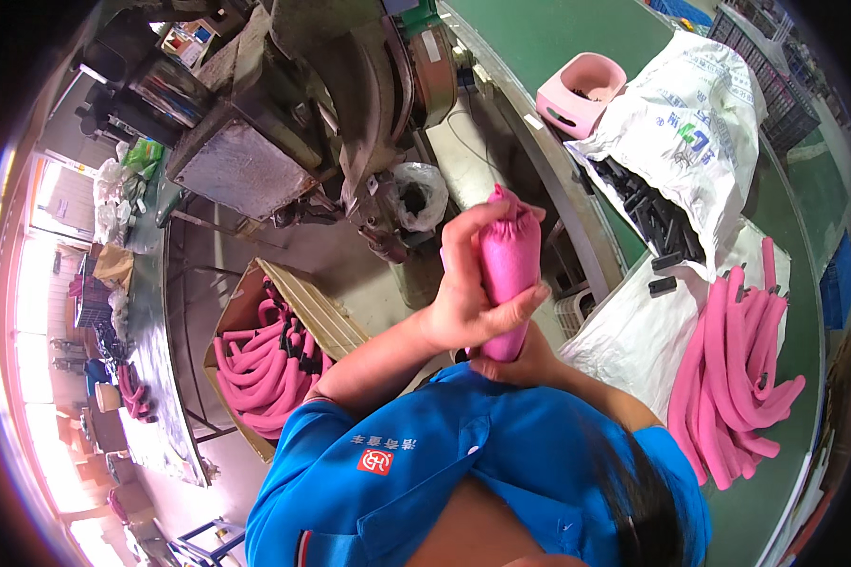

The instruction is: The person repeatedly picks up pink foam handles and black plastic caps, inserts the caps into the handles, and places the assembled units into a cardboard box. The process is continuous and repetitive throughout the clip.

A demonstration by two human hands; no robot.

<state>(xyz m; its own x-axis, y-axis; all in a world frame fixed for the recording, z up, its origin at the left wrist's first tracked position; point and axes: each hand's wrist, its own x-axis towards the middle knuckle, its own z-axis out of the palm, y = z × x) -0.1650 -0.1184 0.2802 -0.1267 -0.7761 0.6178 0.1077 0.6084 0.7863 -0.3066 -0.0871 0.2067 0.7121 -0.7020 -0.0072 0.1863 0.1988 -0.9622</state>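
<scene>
In front of my chest is a plump pink cylinder [511, 253], gathered at its top like a drawn-in pouch; I cannot tell its exact kind. Around its left side and near its upper end, my left hand [473, 293] is closed, thumb across the front. Lower down, my right hand [518, 364] wraps the bottom end, its fingers mostly hidden behind the cylinder and my left hand.
Dark machinery [255, 142] stands ahead to the left, a bag-lined bin [416, 197] beside it. Left is a cardboard box [350, 333] of pink curved tubes. On the right-hand green table [792, 217] are a white sack [719, 104] of black pieces, a pink tub [577, 121] and more pink tubes [719, 378].
</scene>
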